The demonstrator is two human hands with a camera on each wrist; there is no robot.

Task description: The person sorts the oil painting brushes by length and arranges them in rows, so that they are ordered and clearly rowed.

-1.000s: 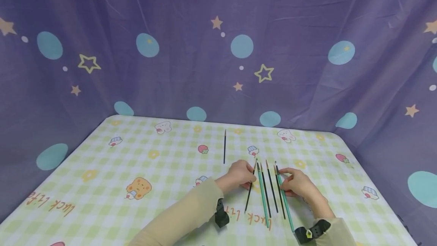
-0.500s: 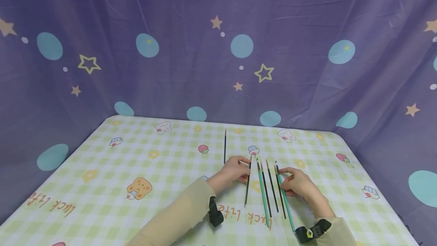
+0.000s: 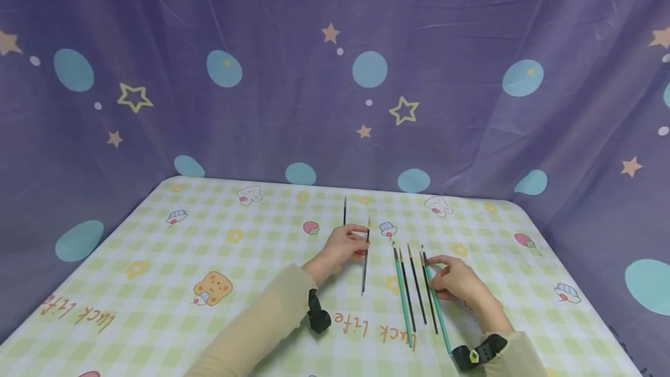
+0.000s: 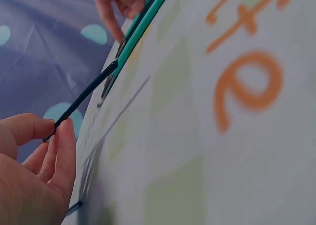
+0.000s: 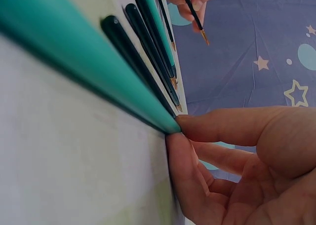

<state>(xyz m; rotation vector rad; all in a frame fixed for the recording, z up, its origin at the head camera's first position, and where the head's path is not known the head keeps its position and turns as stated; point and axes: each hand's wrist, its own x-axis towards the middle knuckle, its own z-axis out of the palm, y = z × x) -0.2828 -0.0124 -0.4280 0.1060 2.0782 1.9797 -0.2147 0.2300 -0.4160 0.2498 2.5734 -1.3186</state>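
Observation:
A thin black paintbrush (image 3: 365,269) is pinched between the thumb and fingers of my left hand (image 3: 339,249). In the left wrist view this brush (image 4: 86,94) is raised off the cloth, its shadow lying below. My right hand (image 3: 460,284) pinches a green paintbrush (image 3: 441,322) lying at the right end of a row. The right wrist view shows thumb and finger meeting near the far end of that green brush (image 5: 94,62). Beside it in the row lie several black brushes (image 3: 417,287) and another green brush (image 3: 403,301).
Beyond the left hand lies a lone black paintbrush (image 3: 345,212), partly hidden by that hand. A green-checked tablecloth (image 3: 262,272) with printed cartoons covers the table. A purple curtain (image 3: 272,115) hangs behind its back edge.
My left hand has carried its black paintbrush away from the row, leftward and toward the back, near the lone brush. The right hand has stayed in place.

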